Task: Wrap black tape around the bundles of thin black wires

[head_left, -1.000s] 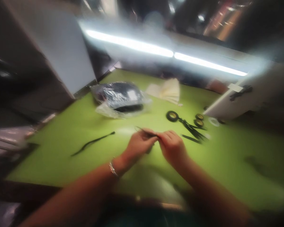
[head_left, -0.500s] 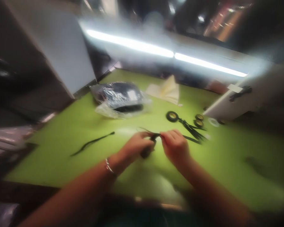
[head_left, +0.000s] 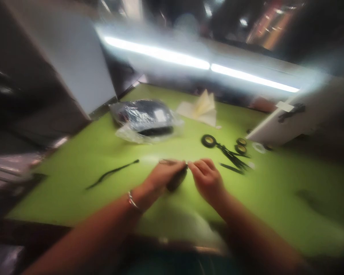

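Observation:
My left hand [head_left: 162, 176] is closed around a dark rounded object [head_left: 176, 181], whose kind is too blurred to tell. A thin loop of wire or strand [head_left: 165, 161] shows above its knuckles. Close on the right, my right hand [head_left: 206, 178] pinches with its fingertips near the left thumb tip. Whatever lies between those fingertips is too small and smeared to name. Behind the right hand lie several black strips [head_left: 232, 157] beside a roll of black tape [head_left: 208, 141]. A single black cord [head_left: 113, 173] rests on the green tabletop [head_left: 83, 206] to the left.
A dark item in a clear plastic bag [head_left: 146, 118] lies at the back left. Near it are folded pale papers [head_left: 202, 110]. Small tape rolls [head_left: 240, 148] and a white ring [head_left: 258, 148] sit by a white panel [head_left: 278, 124]. A lit tube [head_left: 157, 53] crosses the back.
Both hands have shifted slightly left. The right fingertips have come nearer the left thumb, and the dark strip that stretched between the hands no longer shows. Things on the table have not moved.

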`<move>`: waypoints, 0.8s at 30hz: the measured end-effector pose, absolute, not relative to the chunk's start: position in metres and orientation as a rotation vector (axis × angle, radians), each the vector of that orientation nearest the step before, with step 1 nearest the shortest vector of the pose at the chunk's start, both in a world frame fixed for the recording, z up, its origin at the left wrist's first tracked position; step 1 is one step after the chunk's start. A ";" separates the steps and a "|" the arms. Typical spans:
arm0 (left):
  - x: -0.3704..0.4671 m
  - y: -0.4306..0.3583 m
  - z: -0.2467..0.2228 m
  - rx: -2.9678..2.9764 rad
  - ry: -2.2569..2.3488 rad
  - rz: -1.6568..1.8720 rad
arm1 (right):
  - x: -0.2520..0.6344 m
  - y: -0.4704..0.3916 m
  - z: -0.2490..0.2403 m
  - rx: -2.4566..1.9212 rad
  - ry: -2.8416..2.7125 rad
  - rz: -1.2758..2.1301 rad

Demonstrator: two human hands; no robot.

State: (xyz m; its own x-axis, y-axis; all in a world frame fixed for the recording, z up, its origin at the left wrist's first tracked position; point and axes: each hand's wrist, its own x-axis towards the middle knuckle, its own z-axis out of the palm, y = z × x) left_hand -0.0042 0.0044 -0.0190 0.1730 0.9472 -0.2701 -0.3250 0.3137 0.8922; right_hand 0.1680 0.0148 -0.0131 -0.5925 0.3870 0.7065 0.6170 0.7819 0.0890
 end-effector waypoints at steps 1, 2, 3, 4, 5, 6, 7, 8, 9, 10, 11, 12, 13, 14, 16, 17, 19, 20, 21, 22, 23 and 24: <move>-0.004 0.005 -0.019 0.783 0.995 1.050 | 0.168 0.015 -0.014 -0.747 -2.266 -0.433; -0.004 0.005 -0.020 0.779 0.998 1.056 | 0.168 0.015 -0.016 -0.753 -2.256 -0.435; -0.004 0.005 -0.021 0.775 0.998 1.067 | 0.168 0.015 -0.017 -0.761 -2.246 -0.433; -0.004 0.005 -0.022 0.774 0.994 1.075 | 0.167 0.015 -0.018 -0.768 -2.234 -0.424; -0.004 0.006 -0.022 0.775 0.989 1.076 | 0.167 0.015 -0.018 -0.777 -2.222 -0.405; -0.004 0.006 -0.023 0.781 0.986 1.074 | 0.166 0.016 -0.018 -0.794 -2.209 -0.374; -0.004 0.006 -0.022 0.797 0.990 1.074 | 0.166 0.016 -0.018 -0.817 -2.199 -0.326; -0.004 0.006 -0.022 0.830 1.004 1.077 | 0.165 0.016 -0.017 -0.843 -2.192 -0.257; -0.004 0.006 -0.021 0.879 1.026 1.090 | 0.165 0.016 -0.016 -0.871 -2.191 -0.173; -0.003 0.006 -0.020 0.949 1.057 1.116 | 0.165 0.016 -0.014 -0.892 -2.199 -0.083; -0.003 0.007 -0.018 1.031 1.095 1.157 | 0.165 0.017 -0.011 -0.906 -2.223 -0.002; -0.003 0.007 -0.017 1.121 1.131 1.203 | 0.165 0.017 -0.009 -0.910 -2.257 0.061; -0.003 0.007 -0.016 1.208 1.159 1.246 | 0.166 0.017 -0.007 -0.908 -2.292 0.104; -0.003 0.007 -0.016 1.284 1.176 1.279 | 0.167 0.017 -0.005 -0.904 -2.322 0.127; -0.003 0.007 -0.015 1.390 1.182 1.309 | 0.168 0.017 -0.003 -0.901 -2.339 0.149; -0.003 0.007 -0.015 1.420 1.175 1.313 | 0.169 0.018 -0.002 -0.909 -2.323 0.159; -0.003 0.006 -0.014 1.427 1.148 1.318 | 0.169 0.018 -0.002 -0.941 -2.274 0.191; -0.003 0.006 -0.013 1.399 1.132 1.309 | 0.170 0.018 -0.002 -0.961 -2.248 0.204; -0.003 0.005 -0.013 1.350 1.115 1.284 | 0.170 0.018 -0.002 -0.979 -2.220 0.208; -0.004 0.005 -0.012 1.286 1.098 1.240 | 0.169 0.018 -0.003 -0.991 -2.192 0.201; -0.004 0.004 -0.012 1.213 1.084 1.188 | 0.169 0.018 -0.004 -0.996 -2.167 0.184; -0.004 0.004 -0.012 1.144 1.070 1.137 | 0.169 0.018 -0.005 -0.996 -2.145 0.155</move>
State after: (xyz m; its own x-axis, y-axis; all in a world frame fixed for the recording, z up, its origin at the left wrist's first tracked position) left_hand -0.0036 0.0042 -0.0117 0.1170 0.9921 -0.0456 -0.1054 0.0580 0.9927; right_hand 0.1690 0.0178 -0.0048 -0.4138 0.6987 0.5837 0.6074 0.6894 -0.3946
